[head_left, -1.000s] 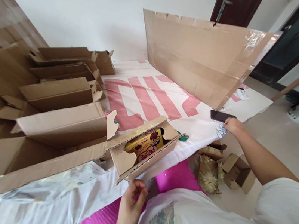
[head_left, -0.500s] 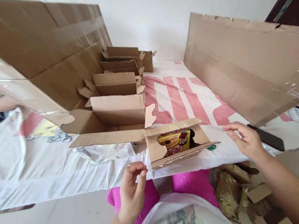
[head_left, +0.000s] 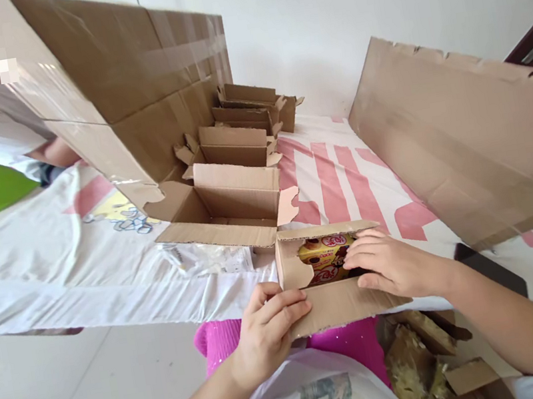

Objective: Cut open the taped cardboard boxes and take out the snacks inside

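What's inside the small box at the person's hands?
A yellow printed package lies inside the cardboard box. The right hand and an end flap cover parts of it; anything beneath is hidden.

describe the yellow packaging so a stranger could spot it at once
On the cloth-covered table, find the open cardboard box under the left hand and right hand. Inside sits the yellow packaging; its red lettering sets it apart from the plain brown boxes nearby.

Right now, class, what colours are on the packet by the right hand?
The packet is mostly yellow with red print, in the head view.
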A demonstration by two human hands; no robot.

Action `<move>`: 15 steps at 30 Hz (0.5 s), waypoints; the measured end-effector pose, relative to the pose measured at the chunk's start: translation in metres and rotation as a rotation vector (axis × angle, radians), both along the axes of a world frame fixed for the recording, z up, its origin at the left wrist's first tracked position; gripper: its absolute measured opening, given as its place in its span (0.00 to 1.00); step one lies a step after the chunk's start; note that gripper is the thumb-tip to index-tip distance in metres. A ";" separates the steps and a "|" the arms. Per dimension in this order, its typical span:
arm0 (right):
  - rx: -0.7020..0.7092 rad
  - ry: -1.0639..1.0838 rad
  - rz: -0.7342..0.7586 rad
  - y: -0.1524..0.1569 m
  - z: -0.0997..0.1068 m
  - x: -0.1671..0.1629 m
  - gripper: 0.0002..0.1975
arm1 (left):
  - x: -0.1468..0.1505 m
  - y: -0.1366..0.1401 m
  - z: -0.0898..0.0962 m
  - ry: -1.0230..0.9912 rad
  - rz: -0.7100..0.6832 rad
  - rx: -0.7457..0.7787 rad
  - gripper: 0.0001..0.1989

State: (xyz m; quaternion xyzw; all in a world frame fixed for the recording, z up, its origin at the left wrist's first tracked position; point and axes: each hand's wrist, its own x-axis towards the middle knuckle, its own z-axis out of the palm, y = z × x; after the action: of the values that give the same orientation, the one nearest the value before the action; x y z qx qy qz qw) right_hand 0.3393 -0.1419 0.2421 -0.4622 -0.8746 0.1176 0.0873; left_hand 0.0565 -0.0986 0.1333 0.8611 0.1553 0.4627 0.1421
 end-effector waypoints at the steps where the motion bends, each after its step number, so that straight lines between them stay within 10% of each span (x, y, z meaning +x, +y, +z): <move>1: 0.050 -0.078 -0.009 0.001 -0.001 -0.003 0.18 | -0.001 0.000 -0.002 0.000 0.001 0.001 0.14; 10: 0.447 -0.503 -0.364 0.013 -0.006 0.001 0.13 | -0.001 0.000 -0.003 -0.018 0.000 -0.007 0.15; 15: 0.249 -0.415 -0.268 0.027 -0.017 -0.014 0.10 | 0.000 -0.002 -0.001 -0.016 0.025 0.029 0.14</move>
State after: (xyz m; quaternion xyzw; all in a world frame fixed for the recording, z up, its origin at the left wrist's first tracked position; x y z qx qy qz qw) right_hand 0.3251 -0.1144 0.2254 -0.5737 -0.8125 -0.1007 -0.0228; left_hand 0.0565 -0.1011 0.1325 0.8573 0.1583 0.4736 0.1249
